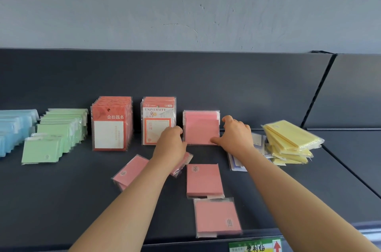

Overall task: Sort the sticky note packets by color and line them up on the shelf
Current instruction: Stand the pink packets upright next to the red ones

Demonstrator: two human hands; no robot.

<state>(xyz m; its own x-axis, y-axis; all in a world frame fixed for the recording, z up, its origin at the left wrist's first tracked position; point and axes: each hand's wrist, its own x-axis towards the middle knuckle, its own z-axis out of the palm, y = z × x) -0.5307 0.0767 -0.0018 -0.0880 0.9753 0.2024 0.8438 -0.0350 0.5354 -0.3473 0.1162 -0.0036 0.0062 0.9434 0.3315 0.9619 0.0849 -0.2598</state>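
Head view: a dark shelf carries the sticky note packets, partly sorted. Along its far side, from left to right, stand a row of blue packets, a row of green packets, a row of red packets and a short row of University-print packets. Each colour is filed front to back, so mostly the front face shows.

Just right of these, the upright pink packets begin the next row, and both hands hold them. The left hand has its fingers curled against their left edge. The right hand pinches the right edge, with the thumb on the lower front corner and the fingers hooked toward the back. Squeezing from both sides seems meant to square the thin packets and keep them from toppling, as I can see no support behind them.

Nearer, the loose pink packets lie flat and scattered, two of them partly under the left forearm. They are probably waiting to join the upright ones. At the right a yellow pile slumps in a slanted heap, apparently unsorted. Purple-and-white packets lie beside it, partly hidden under the right wrist. A green and yellow label sits on the shelf's near edge.
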